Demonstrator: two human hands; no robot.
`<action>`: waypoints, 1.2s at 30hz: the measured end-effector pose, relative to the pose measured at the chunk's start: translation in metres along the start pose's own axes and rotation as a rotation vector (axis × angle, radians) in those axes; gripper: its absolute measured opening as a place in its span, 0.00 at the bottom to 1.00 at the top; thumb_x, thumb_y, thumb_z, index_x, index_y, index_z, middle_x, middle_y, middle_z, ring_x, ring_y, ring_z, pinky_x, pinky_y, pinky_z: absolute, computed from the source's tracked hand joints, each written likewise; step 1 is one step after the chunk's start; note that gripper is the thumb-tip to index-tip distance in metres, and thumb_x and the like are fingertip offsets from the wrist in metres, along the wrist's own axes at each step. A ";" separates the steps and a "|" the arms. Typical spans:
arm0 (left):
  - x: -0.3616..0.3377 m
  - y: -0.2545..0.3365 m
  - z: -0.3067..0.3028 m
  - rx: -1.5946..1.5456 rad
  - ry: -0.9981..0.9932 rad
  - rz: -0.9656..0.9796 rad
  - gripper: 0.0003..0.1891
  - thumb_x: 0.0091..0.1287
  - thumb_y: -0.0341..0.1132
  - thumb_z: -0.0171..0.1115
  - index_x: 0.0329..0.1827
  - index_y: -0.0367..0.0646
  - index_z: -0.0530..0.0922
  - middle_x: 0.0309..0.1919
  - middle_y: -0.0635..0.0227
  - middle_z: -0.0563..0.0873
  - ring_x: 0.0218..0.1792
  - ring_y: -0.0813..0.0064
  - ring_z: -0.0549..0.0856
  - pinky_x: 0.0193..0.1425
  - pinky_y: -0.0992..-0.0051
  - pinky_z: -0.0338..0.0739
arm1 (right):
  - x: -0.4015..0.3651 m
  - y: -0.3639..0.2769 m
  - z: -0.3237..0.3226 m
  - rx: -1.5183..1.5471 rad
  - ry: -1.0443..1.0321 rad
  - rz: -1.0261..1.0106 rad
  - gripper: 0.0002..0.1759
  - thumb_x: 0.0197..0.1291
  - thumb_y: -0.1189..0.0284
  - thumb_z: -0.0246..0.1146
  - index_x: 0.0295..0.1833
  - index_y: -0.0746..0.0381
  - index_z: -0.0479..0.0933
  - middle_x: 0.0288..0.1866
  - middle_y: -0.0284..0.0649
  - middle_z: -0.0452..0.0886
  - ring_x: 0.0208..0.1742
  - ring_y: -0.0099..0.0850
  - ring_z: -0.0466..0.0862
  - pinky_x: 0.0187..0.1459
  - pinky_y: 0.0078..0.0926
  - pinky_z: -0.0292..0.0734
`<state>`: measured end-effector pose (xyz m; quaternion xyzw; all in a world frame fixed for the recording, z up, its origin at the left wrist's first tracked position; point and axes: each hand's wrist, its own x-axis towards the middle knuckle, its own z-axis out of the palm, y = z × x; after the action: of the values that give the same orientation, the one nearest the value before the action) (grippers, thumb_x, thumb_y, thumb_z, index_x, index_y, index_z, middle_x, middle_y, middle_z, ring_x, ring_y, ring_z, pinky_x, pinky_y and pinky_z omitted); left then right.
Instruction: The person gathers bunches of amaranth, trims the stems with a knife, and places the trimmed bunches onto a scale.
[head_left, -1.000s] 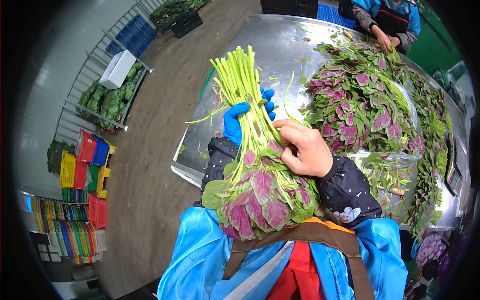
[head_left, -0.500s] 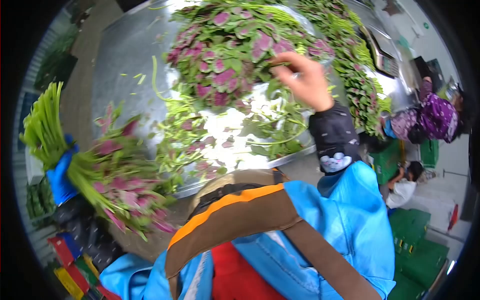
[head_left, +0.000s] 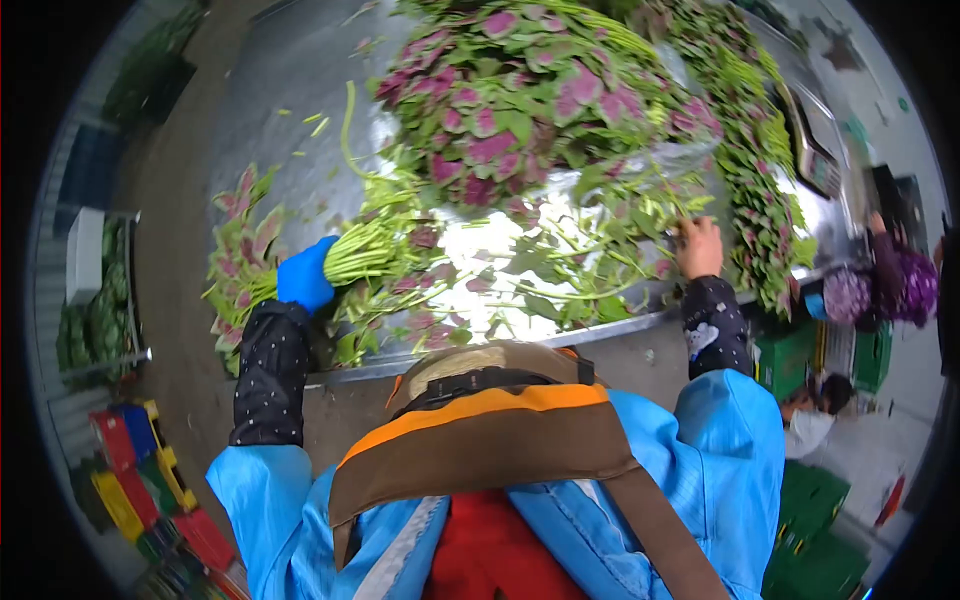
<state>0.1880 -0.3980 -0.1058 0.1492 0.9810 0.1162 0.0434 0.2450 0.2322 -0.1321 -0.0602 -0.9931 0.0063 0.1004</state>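
Note:
My left hand [head_left: 306,275], in a blue glove, is wrapped round a bunch of leafy greens [head_left: 360,250]. Its cut stems point right over the metal table [head_left: 290,95], and its green and purple leaves spread to the left. My bare right hand [head_left: 699,248] is at the table's front right, its fingers bent down at loose stems and leaves [head_left: 600,270]; whether it pinches any is too small to tell. Beyond both hands lies a large heap of purple and green leaves [head_left: 510,110].
A long row of bundled greens [head_left: 745,150] runs along the right, beside a scale [head_left: 815,160]. Two people [head_left: 905,275] [head_left: 815,420] are at the far right near green crates [head_left: 810,500]. Coloured crates [head_left: 130,480] stand lower left.
My left hand has swung the bunch right and in over the table, stems now pointing right instead of up. My right hand has moved from above the heap down to the front right.

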 end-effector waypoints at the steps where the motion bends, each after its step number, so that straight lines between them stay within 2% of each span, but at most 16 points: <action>1: 0.002 -0.004 -0.007 0.026 -0.036 -0.028 0.25 0.51 0.32 0.63 0.56 0.54 0.75 0.38 0.55 0.84 0.40 0.50 0.83 0.42 0.58 0.77 | 0.004 0.001 -0.001 -0.028 0.019 -0.057 0.16 0.47 0.77 0.62 0.45 0.55 0.78 0.42 0.42 0.76 0.45 0.46 0.75 0.45 0.41 0.71; 5: -0.003 -0.003 -0.054 0.020 0.023 -0.106 0.27 0.49 0.31 0.63 0.57 0.55 0.74 0.38 0.56 0.85 0.39 0.51 0.83 0.41 0.58 0.77 | -0.001 0.029 -0.037 0.017 -0.061 -0.202 0.08 0.48 0.76 0.60 0.36 0.61 0.73 0.35 0.46 0.74 0.41 0.48 0.73 0.42 0.44 0.69; 8: 0.000 0.025 -0.072 -0.033 0.167 -0.118 0.29 0.48 0.30 0.63 0.58 0.53 0.73 0.38 0.55 0.84 0.38 0.50 0.83 0.40 0.59 0.77 | -0.036 0.060 -0.063 -0.040 -0.055 -0.031 0.08 0.52 0.70 0.56 0.33 0.64 0.70 0.31 0.48 0.72 0.37 0.49 0.73 0.39 0.43 0.66; 10: 0.014 0.042 -0.052 -0.111 0.245 -0.131 0.28 0.49 0.30 0.62 0.57 0.50 0.73 0.37 0.55 0.84 0.38 0.51 0.83 0.39 0.59 0.77 | -0.061 0.088 -0.058 0.171 -0.138 0.166 0.10 0.57 0.69 0.55 0.40 0.63 0.72 0.32 0.49 0.75 0.38 0.47 0.74 0.41 0.38 0.69; 12: 0.033 0.051 -0.004 -0.076 0.189 -0.167 0.27 0.50 0.29 0.60 0.57 0.48 0.72 0.36 0.57 0.83 0.37 0.52 0.84 0.38 0.58 0.77 | -0.072 0.064 -0.056 0.471 -0.178 0.285 0.15 0.61 0.70 0.55 0.52 0.62 0.71 0.39 0.46 0.77 0.44 0.35 0.76 0.46 0.32 0.71; 14: 0.045 0.062 0.051 0.015 0.055 -0.179 0.26 0.51 0.29 0.60 0.56 0.48 0.71 0.35 0.58 0.82 0.36 0.54 0.84 0.37 0.57 0.76 | -0.072 0.003 -0.029 0.825 -0.017 0.369 0.19 0.64 0.69 0.57 0.59 0.63 0.68 0.47 0.44 0.77 0.48 0.31 0.75 0.50 0.31 0.71; 16: 0.045 0.069 0.052 0.008 0.045 -0.202 0.26 0.50 0.28 0.59 0.56 0.48 0.72 0.36 0.57 0.83 0.36 0.54 0.84 0.38 0.57 0.76 | -0.065 -0.092 -0.037 0.711 -0.069 0.131 0.24 0.64 0.67 0.59 0.63 0.64 0.67 0.45 0.43 0.76 0.45 0.28 0.74 0.48 0.26 0.71; 18: 0.040 0.075 0.043 -0.017 0.052 -0.207 0.26 0.49 0.28 0.59 0.55 0.48 0.72 0.35 0.57 0.83 0.36 0.54 0.83 0.38 0.57 0.76 | -0.055 -0.171 -0.058 0.771 -0.346 0.071 0.21 0.63 0.69 0.61 0.59 0.64 0.69 0.21 0.33 0.68 0.25 0.24 0.68 0.31 0.25 0.68; 20: 0.034 0.077 0.032 -0.052 0.079 -0.186 0.26 0.49 0.28 0.59 0.55 0.48 0.72 0.34 0.57 0.83 0.36 0.54 0.83 0.37 0.57 0.76 | -0.049 -0.225 -0.053 0.906 -0.406 -0.023 0.17 0.62 0.69 0.61 0.55 0.62 0.70 0.19 0.34 0.67 0.22 0.25 0.68 0.26 0.26 0.66; 22: 0.032 0.080 0.043 0.014 0.073 -0.202 0.25 0.49 0.27 0.60 0.54 0.47 0.72 0.31 0.60 0.81 0.33 0.57 0.83 0.33 0.58 0.74 | -0.037 -0.269 -0.053 0.845 -0.425 -0.123 0.15 0.61 0.69 0.61 0.52 0.61 0.70 0.20 0.41 0.71 0.21 0.33 0.72 0.25 0.31 0.68; 25: 0.036 0.078 0.072 0.171 0.231 -0.208 0.22 0.51 0.26 0.59 0.51 0.47 0.73 0.27 0.64 0.79 0.29 0.60 0.81 0.30 0.60 0.72 | -0.032 -0.303 -0.027 0.764 -0.399 -0.284 0.15 0.60 0.70 0.60 0.50 0.61 0.68 0.26 0.52 0.77 0.30 0.52 0.79 0.30 0.44 0.72; 26: 0.035 0.077 0.076 0.165 0.227 -0.204 0.21 0.51 0.26 0.59 0.51 0.47 0.73 0.27 0.64 0.78 0.29 0.61 0.81 0.30 0.60 0.72 | -0.031 -0.310 -0.017 0.798 -0.334 -0.345 0.13 0.62 0.72 0.59 0.48 0.63 0.67 0.17 0.46 0.69 0.20 0.46 0.73 0.24 0.38 0.66; 28: 0.033 0.078 0.071 0.156 0.216 -0.183 0.21 0.52 0.26 0.58 0.51 0.47 0.72 0.27 0.64 0.78 0.28 0.61 0.81 0.29 0.61 0.72 | -0.023 -0.322 -0.015 0.748 -0.394 -0.326 0.12 0.63 0.70 0.58 0.47 0.63 0.66 0.20 0.51 0.73 0.25 0.53 0.76 0.26 0.44 0.67; 34: 0.033 0.078 0.070 0.196 0.241 -0.170 0.20 0.53 0.26 0.57 0.51 0.47 0.72 0.27 0.65 0.78 0.28 0.62 0.81 0.28 0.63 0.72 | -0.007 -0.338 -0.002 0.579 -0.513 -0.340 0.13 0.62 0.71 0.55 0.45 0.67 0.62 0.24 0.59 0.76 0.29 0.59 0.77 0.30 0.51 0.70; 35: 0.033 0.078 0.071 0.208 0.249 -0.165 0.20 0.54 0.26 0.57 0.52 0.47 0.72 0.27 0.65 0.78 0.28 0.62 0.81 0.28 0.63 0.72 | -0.002 -0.342 -0.001 0.535 -0.639 -0.296 0.16 0.61 0.69 0.52 0.49 0.68 0.61 0.29 0.62 0.78 0.34 0.61 0.79 0.38 0.54 0.73; 36: 0.033 0.078 0.073 0.221 0.258 -0.162 0.20 0.54 0.27 0.57 0.53 0.47 0.72 0.27 0.65 0.78 0.28 0.62 0.81 0.28 0.63 0.72 | 0.005 -0.347 0.004 0.522 -0.641 -0.302 0.16 0.61 0.69 0.52 0.49 0.68 0.61 0.30 0.62 0.79 0.34 0.61 0.79 0.39 0.54 0.73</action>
<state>0.1878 -0.2999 -0.1591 0.0576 0.9940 0.0219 -0.0902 0.1982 -0.1118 -0.1263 0.1182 -0.9368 0.2606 -0.2013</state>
